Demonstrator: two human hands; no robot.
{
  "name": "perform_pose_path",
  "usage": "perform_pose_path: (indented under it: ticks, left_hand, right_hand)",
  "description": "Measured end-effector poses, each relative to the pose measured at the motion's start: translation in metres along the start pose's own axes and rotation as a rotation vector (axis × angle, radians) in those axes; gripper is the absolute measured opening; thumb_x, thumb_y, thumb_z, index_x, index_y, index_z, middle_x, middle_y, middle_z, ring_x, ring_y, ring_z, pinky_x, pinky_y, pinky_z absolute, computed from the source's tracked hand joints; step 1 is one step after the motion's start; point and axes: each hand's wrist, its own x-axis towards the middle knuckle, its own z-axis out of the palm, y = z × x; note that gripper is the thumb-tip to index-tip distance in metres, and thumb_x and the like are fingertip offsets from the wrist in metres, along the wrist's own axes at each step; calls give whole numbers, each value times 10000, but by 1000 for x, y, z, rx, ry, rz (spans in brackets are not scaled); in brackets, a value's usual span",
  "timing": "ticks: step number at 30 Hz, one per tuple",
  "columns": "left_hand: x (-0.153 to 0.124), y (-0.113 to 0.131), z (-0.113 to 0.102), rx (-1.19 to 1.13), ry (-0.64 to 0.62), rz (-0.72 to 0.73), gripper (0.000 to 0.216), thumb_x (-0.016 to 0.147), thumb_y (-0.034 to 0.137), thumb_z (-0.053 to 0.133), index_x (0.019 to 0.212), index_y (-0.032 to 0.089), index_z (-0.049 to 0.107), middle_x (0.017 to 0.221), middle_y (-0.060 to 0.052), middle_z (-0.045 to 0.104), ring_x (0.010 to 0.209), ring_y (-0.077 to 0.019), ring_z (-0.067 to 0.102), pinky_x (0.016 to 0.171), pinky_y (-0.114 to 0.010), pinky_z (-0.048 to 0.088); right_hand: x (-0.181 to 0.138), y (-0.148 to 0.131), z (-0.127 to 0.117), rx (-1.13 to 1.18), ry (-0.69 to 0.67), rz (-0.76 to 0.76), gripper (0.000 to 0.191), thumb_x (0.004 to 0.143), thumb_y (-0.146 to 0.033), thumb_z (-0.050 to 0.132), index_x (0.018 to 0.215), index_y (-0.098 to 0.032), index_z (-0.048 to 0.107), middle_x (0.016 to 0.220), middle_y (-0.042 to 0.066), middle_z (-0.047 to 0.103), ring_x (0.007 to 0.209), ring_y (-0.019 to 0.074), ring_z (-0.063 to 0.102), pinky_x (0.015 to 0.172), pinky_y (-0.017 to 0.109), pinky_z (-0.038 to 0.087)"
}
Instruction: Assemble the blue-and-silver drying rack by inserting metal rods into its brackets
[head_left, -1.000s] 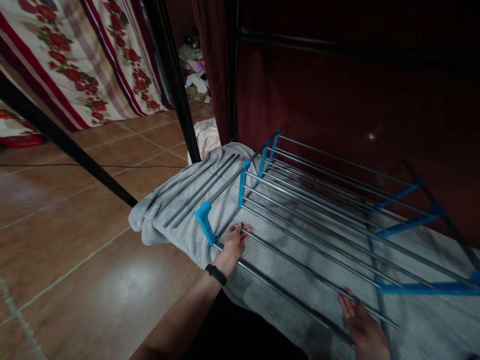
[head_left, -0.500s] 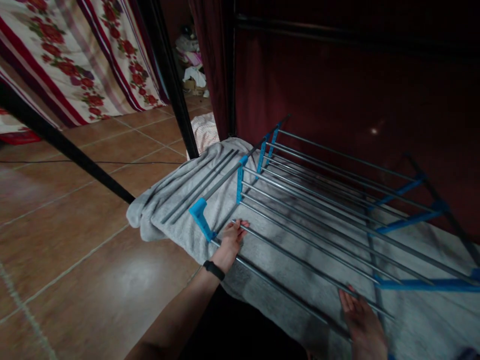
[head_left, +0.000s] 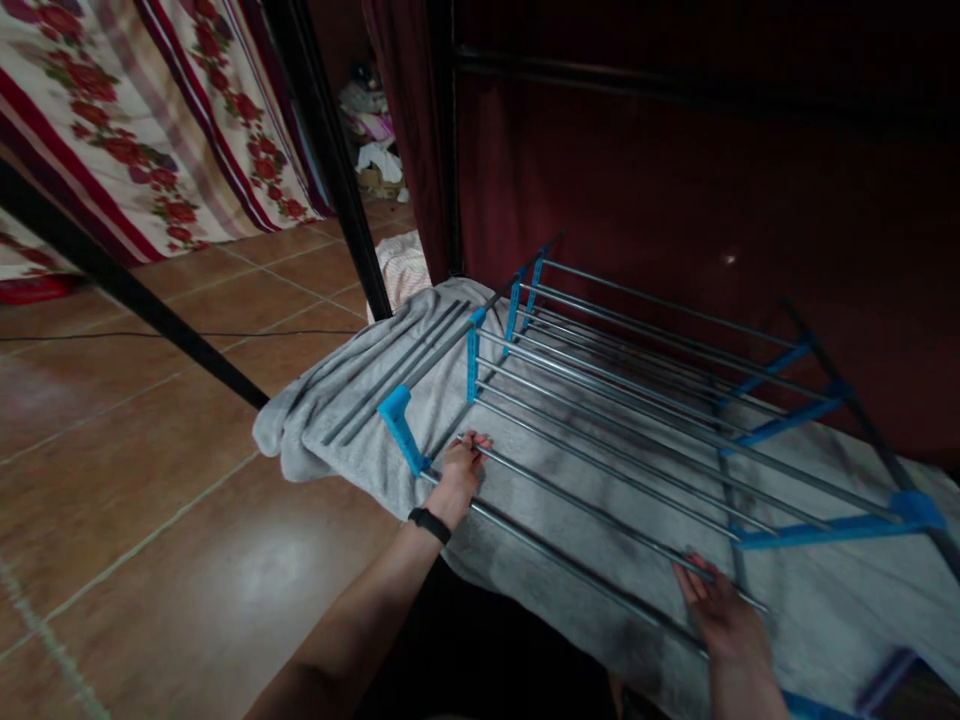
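A drying rack point(head_left: 600, 400) of grey metal rods and blue plastic joints lies over a grey towel point(head_left: 337, 420) on the floor. My left hand point(head_left: 459, 470) rests on the rods near the rack's left end, beside a blue corner piece point(head_left: 400, 425), with fingers curled over a rod. A black band sits on that wrist. My right hand point(head_left: 716, 610) lies at the lower right with fingers wrapped round a front rod. Both hands hold the same near side of the rack.
Brown floor tiles point(head_left: 150, 480) stretch to the left. A black diagonal pole point(head_left: 127, 290) and a black upright post point(head_left: 330, 170) cross the view. A floral curtain point(head_left: 135, 120) hangs at the back left. A dark red fabric wall point(head_left: 675, 180) stands behind the rack.
The view has shifted slightly; the rack and both hands sit a little further left and up in frame. Both hands keep their hold on the rods.
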Motion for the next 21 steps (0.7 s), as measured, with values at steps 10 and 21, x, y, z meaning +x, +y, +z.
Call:
perform_pose_path:
  ticks: [10, 21]
  left_hand:
    - [1, 6, -1, 198, -76, 75, 199, 990, 158, 427, 885, 192, 593, 787, -38, 657, 797, -167, 700, 756, -317, 581]
    - [17, 14, -15, 309, -308, 140, 110, 827, 152, 505, 787, 229, 574, 695, -39, 681, 804, -201, 730, 788, -349, 604]
  right_hand:
    - [-23, -5, 21, 192, 16, 93, 104, 834, -142, 572, 780, -230, 565, 850, 24, 712, 835, 171, 729, 845, 383, 639]
    - [-32, -6, 33, 329, 172, -137, 187, 795, -201, 740, 791, -229, 555, 657, -77, 674, 542, 93, 624, 612, 232, 607]
